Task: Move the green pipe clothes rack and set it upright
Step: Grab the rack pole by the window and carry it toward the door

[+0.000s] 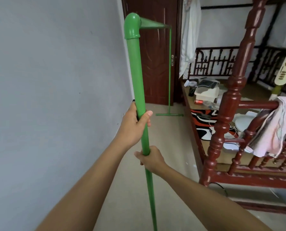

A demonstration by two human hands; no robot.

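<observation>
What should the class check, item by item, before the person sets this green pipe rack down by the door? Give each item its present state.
1. Left hand wrapped round the near post: ok.
2. Right hand gripping lower on that post: ok.
3. Near post roughly vertical: ok.
4. Far foot flat on the floor: ok.
5. Near foot on the floor: cannot tell, below the frame.
6. Rack clear of the red bed frame: ok.

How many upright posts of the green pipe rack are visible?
2. The near post is gripped by the left hand above the right hand; the far post stands by the door.
</observation>
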